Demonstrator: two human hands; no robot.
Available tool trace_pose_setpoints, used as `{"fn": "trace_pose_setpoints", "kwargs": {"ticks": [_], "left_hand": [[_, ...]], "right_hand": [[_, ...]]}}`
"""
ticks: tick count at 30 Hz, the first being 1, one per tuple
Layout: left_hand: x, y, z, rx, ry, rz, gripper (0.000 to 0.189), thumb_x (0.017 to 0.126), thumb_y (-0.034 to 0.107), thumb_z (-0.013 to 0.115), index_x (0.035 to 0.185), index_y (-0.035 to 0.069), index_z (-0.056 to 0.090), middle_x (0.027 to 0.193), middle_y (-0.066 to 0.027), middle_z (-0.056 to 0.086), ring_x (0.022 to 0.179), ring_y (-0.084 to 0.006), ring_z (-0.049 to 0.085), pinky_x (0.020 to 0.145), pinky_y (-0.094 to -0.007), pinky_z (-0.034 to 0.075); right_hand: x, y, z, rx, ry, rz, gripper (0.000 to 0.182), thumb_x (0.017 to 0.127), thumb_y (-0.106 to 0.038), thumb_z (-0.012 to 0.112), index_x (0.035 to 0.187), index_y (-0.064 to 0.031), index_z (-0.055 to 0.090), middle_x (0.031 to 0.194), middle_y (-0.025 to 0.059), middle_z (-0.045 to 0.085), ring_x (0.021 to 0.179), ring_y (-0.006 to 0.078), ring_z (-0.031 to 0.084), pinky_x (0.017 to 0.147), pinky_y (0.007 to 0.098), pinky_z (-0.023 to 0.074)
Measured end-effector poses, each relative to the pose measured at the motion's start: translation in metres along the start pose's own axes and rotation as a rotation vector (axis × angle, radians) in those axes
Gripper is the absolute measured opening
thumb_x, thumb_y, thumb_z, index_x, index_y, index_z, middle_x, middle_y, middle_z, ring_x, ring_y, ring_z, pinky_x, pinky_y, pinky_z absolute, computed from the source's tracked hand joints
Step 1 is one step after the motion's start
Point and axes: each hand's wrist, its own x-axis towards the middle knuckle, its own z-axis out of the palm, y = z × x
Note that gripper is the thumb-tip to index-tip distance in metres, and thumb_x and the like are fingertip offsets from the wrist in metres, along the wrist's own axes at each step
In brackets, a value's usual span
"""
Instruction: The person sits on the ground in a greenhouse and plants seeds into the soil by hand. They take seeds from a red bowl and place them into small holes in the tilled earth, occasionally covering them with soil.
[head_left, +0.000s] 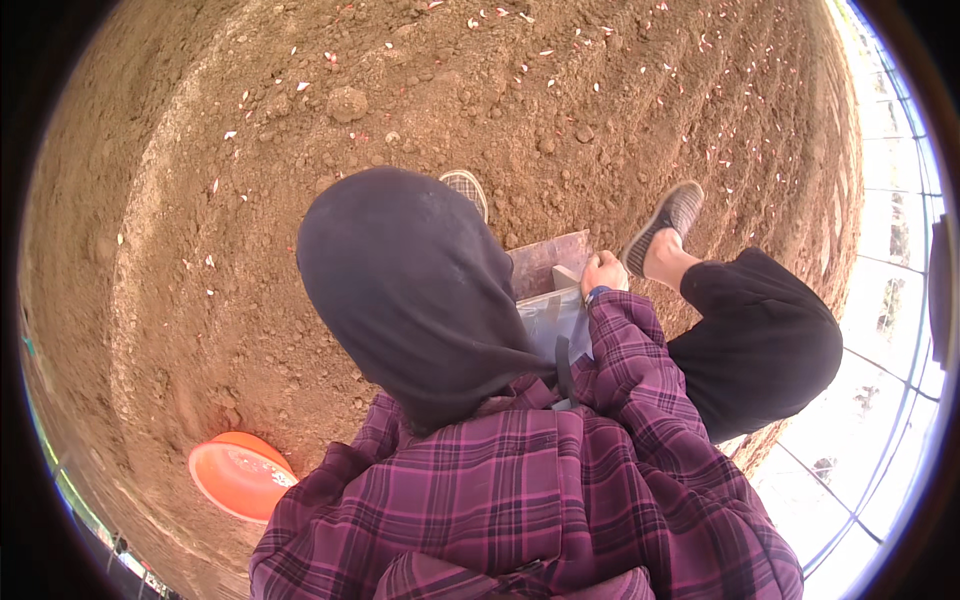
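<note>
My right hand, with a blue band at the wrist, has its fingers curled at the right edge of a worn, reddish-brown flat panel. A grey wedge-shaped piece stands against that panel. On the near side is a sheet or box side of clear plastic; what it belongs to cannot be made out. My raised left knee in dark trousers covers much of the middle. The left sleeve runs behind it, and my left hand is out of sight.
Loose brown soil bears scattered small pink and white pieces. An orange bowl with some white bits inside tilts at lower left. My right shoe and left shoe rest on the ground. A bright, dark-lined grid borders the right.
</note>
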Motion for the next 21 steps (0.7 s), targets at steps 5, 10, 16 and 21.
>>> {"fn": "trace_pose_setpoints", "kwargs": {"ticks": [5,10,16,21], "left_hand": [[0.019,0.038,0.028,-0.201,0.008,-0.051,0.03,0.085,0.027,0.066,0.099,0.0,0.069,0.092,-0.0102,0.071,0.082,-0.0138,0.064,0.076,-0.0304,0.051],[-0.002,0.074,0.028,-0.241,0.116,-0.102,0.033,0.086,0.029,0.064,0.103,0.001,0.067,0.094,-0.0097,0.07,0.082,-0.0147,0.064,0.075,-0.0302,0.051],[-0.028,0.141,-0.073,-0.067,0.219,-0.173,0.036,0.088,0.032,0.062,0.108,0.002,0.065,0.096,-0.0091,0.069,0.081,-0.0157,0.064,0.075,-0.03,0.051],[-0.066,0.242,-0.212,0.004,0.637,-0.164,0.039,0.089,0.034,0.06,0.112,0.002,0.063,0.098,-0.0087,0.068,0.081,-0.0166,0.064,0.074,-0.0298,0.051]], "right_hand": [[0.014,-0.003,0.001,0.312,0.152,-0.165,0.025,0.086,-0.024,0.053,0.097,-0.0073,0.069,0.087,0.0203,0.067,0.086,0.0342,0.066,0.078,0.0395,0.0501],[-0.068,-0.139,-0.193,1.157,0.3,-0.556,0.015,0.092,-0.007,0.059,0.103,0.0022,0.064,0.084,0.0076,0.065,0.072,0.0125,0.06,0.065,0.0239,0.0491],[-0.083,0.083,-0.321,0.729,0.949,-0.433,0.021,0.097,-0.011,0.049,0.111,0.0,0.061,0.088,0.0109,0.064,0.077,0.0181,0.061,0.071,0.0323,0.0533],[-0.124,0.371,-0.167,0.407,0.51,0.466,0.028,0.089,-0.013,0.06,0.114,-0.0013,0.059,0.104,0.0103,0.067,0.094,0.0192,0.062,0.086,0.0315,0.0481]]}}
